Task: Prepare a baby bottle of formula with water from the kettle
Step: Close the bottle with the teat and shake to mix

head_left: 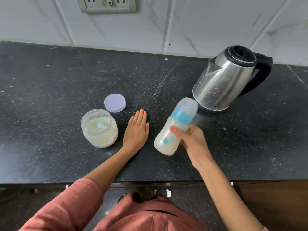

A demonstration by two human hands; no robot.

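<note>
My right hand (191, 142) grips a baby bottle (168, 139) around its middle and holds it tilted above the black counter (50, 155). The bottle has a teal collar, a clear cap on top and milky white liquid inside; it looks motion-blurred. My left hand (136, 130) lies flat, palm down, on the counter between the bottle and an open clear jar of pale formula powder (100, 130) with a teal scoop in it. The steel kettle (223, 80) with black lid and handle stands at the back right.
The jar's pale lilac lid (115, 102) lies flat on the counter just behind the jar. A tiled wall with a socket plate (106, 5) rises behind the counter. The counter's front edge runs just below my forearms.
</note>
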